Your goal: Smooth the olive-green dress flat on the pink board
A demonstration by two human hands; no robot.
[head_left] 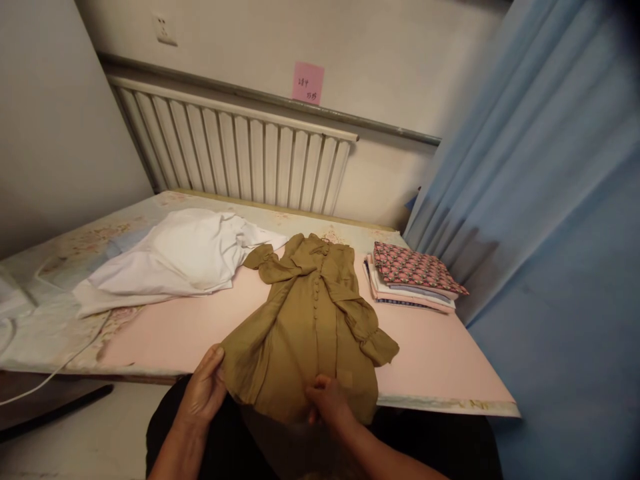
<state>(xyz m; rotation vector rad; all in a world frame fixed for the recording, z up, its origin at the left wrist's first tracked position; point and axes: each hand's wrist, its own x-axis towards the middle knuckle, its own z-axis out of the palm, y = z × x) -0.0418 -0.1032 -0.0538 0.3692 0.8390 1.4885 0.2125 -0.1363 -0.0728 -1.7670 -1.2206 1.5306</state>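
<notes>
An olive-green blouse (295,320) with a row of covered buttons down its front lies spread over the table, collar toward the wall, its lower part reaching over the near edge. My left hand (206,383) pinches the blouse at its lower left corner, thumb on top. Near the middle of the hem, my right hand (327,399) is closed on the fabric, fingers curled and partly hidden. One gathered sleeve sticks out at upper left; the other lies across the right side with its cuff on the pink table surface.
White crumpled cloth (190,257) lies on the left of the table (165,333). A stack of folded clothes (415,277), patterned piece on top, sits at right beside a blue curtain (540,200). A white cord (60,370) hangs at left; a radiator (240,147) stands behind.
</notes>
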